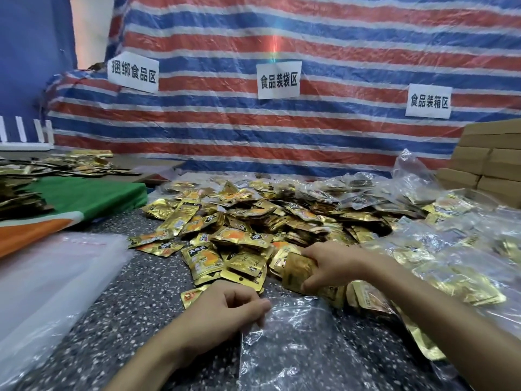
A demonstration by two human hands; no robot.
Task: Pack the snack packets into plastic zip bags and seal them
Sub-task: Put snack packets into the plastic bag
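The left hand (225, 314) is pinching the mouth of the crinkled clear bag (310, 348) against the speckled surface (141, 292), likely keeping it open for loading. The right hand (335, 266) is gripping a squared stack (297, 270) of gold foil packets just beyond the bag. Behind, the loose glossy pile (253, 218) is lying before a striped tarp (282, 131).

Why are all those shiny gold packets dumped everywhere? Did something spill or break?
Nothing looks broken. The gold snack packets lie in a loose heap on the speckled table, waiting to be packed. The right hand grips a stack of them; the left hand pinches a clear zip bag.
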